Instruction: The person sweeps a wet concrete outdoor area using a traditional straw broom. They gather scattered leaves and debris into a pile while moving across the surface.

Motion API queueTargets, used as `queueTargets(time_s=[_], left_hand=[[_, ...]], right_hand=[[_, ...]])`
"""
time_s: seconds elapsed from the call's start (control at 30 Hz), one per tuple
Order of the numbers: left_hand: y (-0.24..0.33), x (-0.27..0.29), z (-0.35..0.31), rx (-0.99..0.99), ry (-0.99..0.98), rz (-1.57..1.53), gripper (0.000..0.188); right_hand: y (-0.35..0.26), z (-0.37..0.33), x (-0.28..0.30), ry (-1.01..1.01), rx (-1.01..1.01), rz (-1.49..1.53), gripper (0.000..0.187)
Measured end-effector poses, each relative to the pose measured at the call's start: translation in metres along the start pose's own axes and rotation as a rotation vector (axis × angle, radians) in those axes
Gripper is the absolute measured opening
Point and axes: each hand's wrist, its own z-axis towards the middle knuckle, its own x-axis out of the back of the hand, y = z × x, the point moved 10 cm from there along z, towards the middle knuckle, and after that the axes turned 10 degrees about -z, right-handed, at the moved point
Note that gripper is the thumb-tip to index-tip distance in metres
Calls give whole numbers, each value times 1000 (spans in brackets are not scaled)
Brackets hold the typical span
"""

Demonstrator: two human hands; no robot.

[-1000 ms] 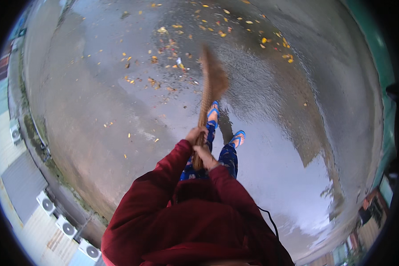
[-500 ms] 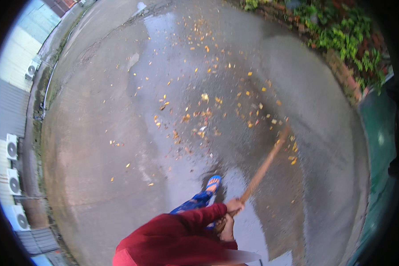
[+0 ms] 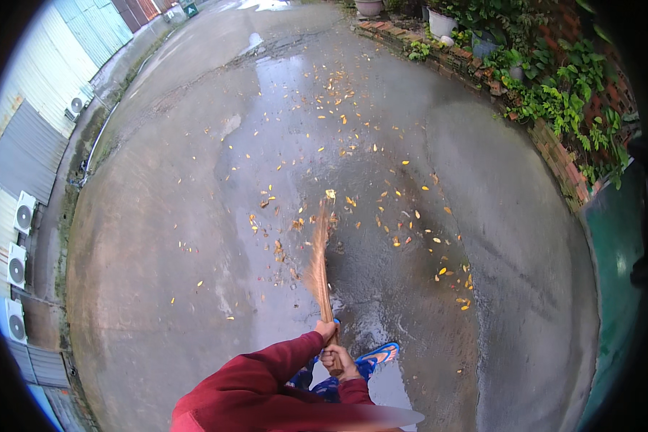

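Note:
Both my hands grip a brown straw broom (image 3: 322, 266) that reaches forward over the wet ground. My left hand (image 3: 327, 330) wraps around it higher up, closer to the bristles. My right hand (image 3: 340, 360) is closed on the handle end just below, near my legs. The bristle end is a little blurred and lies among scattered yellow and brown leaves (image 3: 279, 252). A pale yellow leaf (image 3: 330, 194) shows right at its tip. More leaves (image 3: 443, 271) lie to the right of the broom.
My blue sandal (image 3: 379, 356) stands on wet concrete (image 3: 381, 288) beside the broom handle. A brick-edged bed with green plants (image 3: 565, 101) borders the far right, with a green surface (image 3: 615, 237) nearer. Corrugated walls (image 3: 29, 151) and outdoor air-conditioner units (image 3: 16, 266) line the left.
The broom has swung from the right toward the middle, and both hands have moved left with it. My foot has stepped to the right. The view has tilted up slightly.

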Motion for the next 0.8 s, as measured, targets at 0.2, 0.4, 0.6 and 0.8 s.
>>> queueTargets(time_s=[0.2, 0.4, 0.6, 0.8], left_hand=[[42, -102, -95, -349, -300, 383, 22], [-134, -256, -171, 527, -839, 273, 16], [-270, -349, -218, 733, -1050, 652, 14], [-297, -372, -152, 820, -1086, 528, 16]], right_hand=[[0, -101, 24, 363, 233, -293, 14], [24, -212, 100, 716, 773, 225, 14], [51, -296, 214, 912, 912, 761, 8], [8, -279, 264, 898, 777, 356, 13]])
